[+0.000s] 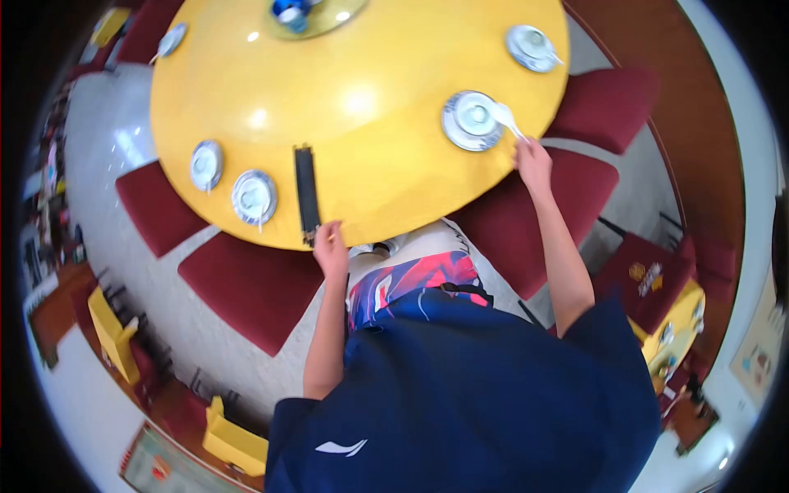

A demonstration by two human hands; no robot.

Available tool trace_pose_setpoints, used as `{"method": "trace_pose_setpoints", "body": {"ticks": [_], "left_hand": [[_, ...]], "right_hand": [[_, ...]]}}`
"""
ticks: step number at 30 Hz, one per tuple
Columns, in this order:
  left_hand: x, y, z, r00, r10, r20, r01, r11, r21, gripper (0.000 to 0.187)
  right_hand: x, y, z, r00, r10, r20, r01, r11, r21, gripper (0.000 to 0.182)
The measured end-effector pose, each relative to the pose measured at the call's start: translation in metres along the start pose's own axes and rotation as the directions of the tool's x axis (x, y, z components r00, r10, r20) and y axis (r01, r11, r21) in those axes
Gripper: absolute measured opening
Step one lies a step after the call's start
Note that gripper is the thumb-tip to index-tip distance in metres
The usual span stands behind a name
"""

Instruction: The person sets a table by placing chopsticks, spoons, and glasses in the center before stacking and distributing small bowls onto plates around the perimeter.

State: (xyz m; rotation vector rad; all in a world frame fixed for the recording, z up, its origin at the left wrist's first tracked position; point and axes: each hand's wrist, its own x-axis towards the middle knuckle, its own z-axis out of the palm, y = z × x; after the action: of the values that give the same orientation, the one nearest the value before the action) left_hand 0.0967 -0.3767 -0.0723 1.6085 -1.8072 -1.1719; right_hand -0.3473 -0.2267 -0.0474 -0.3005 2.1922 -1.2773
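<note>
My right hand (534, 167) is at the table's right edge, its fingers closed on the handle of a white spoon (506, 117). The spoon's bowl end lies over the rim of a place setting, a small pale bowl (477, 118) on a blue-patterned plate (461, 140). My left hand (332, 249) is at the near edge of the table with its fingers curled together. It is right beside the lower end of a long black bundle (306, 191) that looks like chopsticks, with several thin ends showing. Whether the fingers hold one is too small to make out.
The round yellow table (370, 156) carries other place settings, two at the left (254, 197) and one at the upper right (532, 48). A turntable (329, 18) with a blue object stands at the back. Dark red chairs (255, 287) surround the table, close to my legs.
</note>
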Motion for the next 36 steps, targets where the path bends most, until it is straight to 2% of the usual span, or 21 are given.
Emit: {"method": "trace_pose_setpoints", "body": {"ticks": [1, 2, 3, 4, 6, 8, 9, 11, 12, 13, 15, 19, 22, 23, 25, 26, 28, 29, 31, 33, 36], "left_hand": [[0.003, 0.029, 0.005, 0.998, -0.008, 0.061, 0.009, 1.0, -0.026, 0.018], [0.011, 0.02, 0.017, 0.986, -0.043, 0.158, 0.066, 0.988, -0.141, 0.019], [0.016, 0.033, 0.024, 0.971, -0.051, 0.233, 0.112, 0.961, -0.254, 0.022], [0.021, 0.052, 0.025, 0.936, -0.078, 0.343, 0.207, 0.911, -0.356, 0.029], [0.027, 0.078, 0.025, 0.902, -0.091, 0.422, 0.354, 0.716, -0.602, 0.041], [0.034, 0.081, 0.022, 0.871, -0.163, 0.463, 0.484, 0.434, -0.76, 0.051], [0.035, 0.079, 0.01, 0.877, -0.162, 0.453, 0.477, 0.423, -0.771, 0.051], [0.039, 0.072, -0.015, 0.861, -0.173, 0.478, 0.502, 0.148, -0.852, 0.057], [0.042, 0.054, -0.029, 0.861, -0.235, 0.451, 0.484, 0.11, -0.868, 0.056], [0.046, 0.033, -0.045, 0.85, -0.306, 0.428, 0.47, 0.076, -0.879, 0.05], [0.05, -0.022, -0.083, 0.867, -0.236, 0.439, 0.434, -0.074, -0.898, 0.042], [0.037, -0.061, -0.17, 0.875, -0.31, 0.372, 0.293, -0.274, -0.916, 0.032], [0.027, -0.104, -0.214, 0.906, -0.237, 0.35, 0.202, -0.485, -0.851, 0.029], [0.023, -0.114, -0.226, 0.904, -0.263, 0.337, 0.171, -0.501, -0.849, 0.03], [0.013, -0.09, -0.262, 0.847, -0.408, 0.341, 0.184, -0.377, -0.908, 0.033], [0.013, -0.103, -0.267, 0.85, -0.4, 0.342, 0.183, -0.384, -0.905, 0.033], [0.008, -0.136, -0.274, 0.918, -0.188, 0.35, 0.248, -0.417, -0.874, 0.034], [0.007, -0.145, -0.277, 0.917, -0.184, 0.353, 0.25, -0.425, -0.87, 0.034], [0.008, -0.149, -0.285, 0.934, -0.175, 0.313, 0.204, -0.458, -0.865, 0.033], [0.005, -0.157, -0.295, 0.941, -0.131, 0.314, 0.217, -0.48, -0.85, 0.033], [-0.004, -0.149, -0.311, 0.903, -0.164, 0.398, 0.288, -0.456, -0.842, 0.033]], "right_hand": [[-0.011, 0.005, 0.001, 0.999, -0.031, 0.008, 0.03, 0.997, 0.069, 0.027], [-0.027, 0.005, 0.005, 0.997, 0.007, 0.079, -0.027, 0.965, 0.259, 0.028], [-0.053, -0.016, 0.013, 0.984, 0.084, 0.155, -0.128, 0.946, 0.299, 0.029], [-0.078, -0.03, 0.031, 0.966, 0.16, 0.202, -0.225, 0.907, 0.355, 0.03], [-0.124, -0.041, 0.074, 0.878, 0.236, 0.417, -0.43, 0.773, 0.466, 0.025], [-0.167, -0.041, 0.123, 0.76, 0.287, 0.583, -0.551, 0.76, 0.345, 0.02], [-0.189, -0.039, 0.148, 0.704, 0.267, 0.658, -0.555, 0.785, 0.275, 0.021], [-0.231, -0.041, 0.195, 0.578, 0.287, 0.764, -0.595, 0.789, 0.154, 0.025], [-0.252, -0.041, 0.217, 0.544, 0.263, 0.797, -0.613, 0.773, 0.163, 0.026], [-0.268, -0.046, 0.236, 0.557, 0.262, 0.788, -0.603, 0.78, 0.166, 0.026], [-0.297, -0.054, 0.274, 0.423, 0.188, 0.886, -0.432, 0.902, 0.015, 0.03], [-0.342, -0.063, 0.344, 0.397, 0.131, 0.908, -0.25, 0.968, -0.03, 0.031], [-0.372, -0.075, 0.385, 0.247, 0.119, 0.962, -0.193, 0.979, -0.071, 0.03], [-0.38, -0.08, 0.396, 0.216, 0.143, 0.966, -0.161, 0.981, -0.109, 0.03], [-0.393, -0.089, 0.414, 0.143, 0.177, 0.974, -0.139, 0.978, -0.157, 0.037], [-0.396, -0.096, 0.422, 0.148, 0.177, 0.973, -0.13, 0.979, -0.158, 0.037], [-0.398, -0.113, 0.436, 0.138, 0.352, 0.926, -0.051, 0.936, -0.349, 0.048], [-0.388, -0.11, 0.441, 0.21, 0.362, 0.908, -0.031, 0.931, -0.364, 0.057], [-0.357, -0.091, 0.455, 0.515, 0.291, 0.807, -0.03, 0.946, -0.322, 0.056], [-0.325, -0.073, 0.477, 0.739, 0.21, 0.64, 0.094, 0.909, -0.406, 0.055], [-0.313, -0.075, 0.507, 0.822, 0.141, 0.552, 0.142, 0.888, -0.438, 0.054]]}}
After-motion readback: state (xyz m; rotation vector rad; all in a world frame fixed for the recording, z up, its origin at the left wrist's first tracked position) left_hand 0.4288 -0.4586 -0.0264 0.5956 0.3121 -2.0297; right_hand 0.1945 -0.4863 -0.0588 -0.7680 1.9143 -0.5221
